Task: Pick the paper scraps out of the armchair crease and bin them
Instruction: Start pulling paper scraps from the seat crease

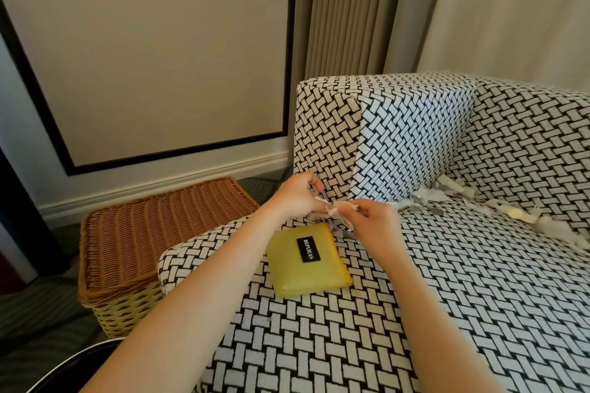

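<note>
My left hand (297, 195) and my right hand (373, 220) meet above the left edge of the armchair seat (447, 297), and both pinch a small pale paper scrap (335, 209) between their fingertips. Several more white paper scraps (447, 191) lie along the crease between seat and backrest, running on to the right with a yellowish piece (515, 213) among them. Just below my hands a yellow folded pouch (306, 260) with a black label lies on the seat.
A wicker basket (153, 233) with its lid down stands on the floor left of the armchair. A dark round rim (73, 364) shows at the bottom left. Wall panel and curtains stand behind the chair.
</note>
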### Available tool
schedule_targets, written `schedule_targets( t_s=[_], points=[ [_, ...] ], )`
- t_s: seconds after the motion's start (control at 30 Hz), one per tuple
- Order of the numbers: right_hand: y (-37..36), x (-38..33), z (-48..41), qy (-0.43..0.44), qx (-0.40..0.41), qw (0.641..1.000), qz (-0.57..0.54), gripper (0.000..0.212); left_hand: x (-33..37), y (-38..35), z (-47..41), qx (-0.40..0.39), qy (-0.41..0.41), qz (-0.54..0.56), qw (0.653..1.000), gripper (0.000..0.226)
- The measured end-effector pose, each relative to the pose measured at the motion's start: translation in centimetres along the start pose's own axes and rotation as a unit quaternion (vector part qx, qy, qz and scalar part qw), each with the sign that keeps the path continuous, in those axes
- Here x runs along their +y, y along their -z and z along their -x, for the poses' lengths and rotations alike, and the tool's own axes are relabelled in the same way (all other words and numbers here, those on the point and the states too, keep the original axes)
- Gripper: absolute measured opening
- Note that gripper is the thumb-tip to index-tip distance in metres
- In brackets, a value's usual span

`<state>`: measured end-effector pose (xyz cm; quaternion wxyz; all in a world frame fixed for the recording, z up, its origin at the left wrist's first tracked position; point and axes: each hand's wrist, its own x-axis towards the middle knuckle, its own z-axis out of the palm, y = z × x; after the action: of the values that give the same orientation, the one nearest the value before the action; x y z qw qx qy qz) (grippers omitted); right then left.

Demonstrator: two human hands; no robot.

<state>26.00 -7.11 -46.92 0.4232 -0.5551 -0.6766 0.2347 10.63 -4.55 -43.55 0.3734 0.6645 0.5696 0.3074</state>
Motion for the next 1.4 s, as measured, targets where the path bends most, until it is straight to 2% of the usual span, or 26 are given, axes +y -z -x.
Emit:
schedule_targets(
  t_s=[0.1, 0.23, 0.37, 0.43, 0.57, 0.67, 0.73, 0.77, 0.83, 0.9, 0.97, 1.07, 1.13, 1.27, 1.4],
  points=[
    [0.6, -0.3, 0.3, -0.028, 0.003, 0.997, -0.066, 0.014, 0.7, -0.2, 0.5, 0.014, 0.027, 0.086, 0.996, 0.026],
    [0.9, -1.3, 0.7, -0.046, -0.011, 0.989, -0.141, 0.018, 2.3, -2.1, 1.4, 0.024, 0.105, 0.254, 0.961, 0.01],
    [-0.5, -2.3, 0.8, -0.033, 0.001, 0.993, -0.115, 0.019, 3.1, -4.0, 1.9, 0.057, 0.143, 0.359, 0.92, 0.024],
    [-0.6, -2.6, 0.8, -0.033, -0.037, 0.99, -0.132, 0.022, 3.0, -4.0, 2.2, 0.06, 0.159, 0.379, 0.91, 0.026],
    [-0.8, -3.0, 0.7, -0.038, -0.13, 0.977, -0.165, 0.019, 2.1, -3.0, 1.8, 0.093, 0.153, 0.362, 0.915, 0.008],
    [-0.7, -3.0, 0.5, -0.073, -0.08, 0.97, -0.219, 0.028, 1.8, -2.4, 1.2, 0.128, 0.16, 0.392, 0.897, 0.006],
    [-0.7, -2.8, 0.5, -0.071, -0.036, 0.98, -0.18, 0.027, 1.6, -2.1, 0.8, 0.143, 0.188, 0.419, 0.877, 0.011],
    [-0.7, -2.9, 0.7, -0.059, -0.042, 0.989, -0.13, 0.027, 1.4, -1.9, 0.6, 0.15, 0.202, 0.432, 0.866, 0.011],
    [-1.0, -3.4, 1.1, -0.02, -0.11, 0.993, -0.035, 0.036, 0.8, -1.7, 0.3, 0.157, 0.226, 0.451, 0.849, 0.009],
    [-1.2, -3.7, 1.2, 0.0, -0.192, 0.981, 0.027, 0.047, 0.4, -1.8, 0.2, 0.156, 0.238, 0.46, 0.841, 0.008],
    [-0.7, -4.0, 0.9, -0.044, -0.24, 0.968, 0.054, 0.059, 0.4, -1.9, 0.4, 0.155, 0.241, 0.469, 0.835, 0.004],
    [1.1, -3.8, 0.3, -0.153, -0.304, 0.938, 0.071, 0.065, 0.2, -1.7, 0.6, 0.15, 0.231, 0.462, 0.843, 0.012],
    [2.0, -3.9, 0.2, -0.179, -0.339, 0.919, 0.091, 0.059, 0.1, -1.6, 0.7, 0.146, 0.23, 0.442, 0.854, 0.018],
    [1.8, -3.7, 0.4, -0.184, -0.339, 0.921, 0.049, 0.047, -0.1, -1.8, 0.6, 0.149, 0.214, 0.371, 0.891, 0.034],
    [1.3, -3.6, 0.4, -0.19, -0.32, 0.928, -0.004, 0.034, 0.0, -1.5, 0.7, 0.129, 0.202, 0.262, 0.935, 0.023]
  ],
)
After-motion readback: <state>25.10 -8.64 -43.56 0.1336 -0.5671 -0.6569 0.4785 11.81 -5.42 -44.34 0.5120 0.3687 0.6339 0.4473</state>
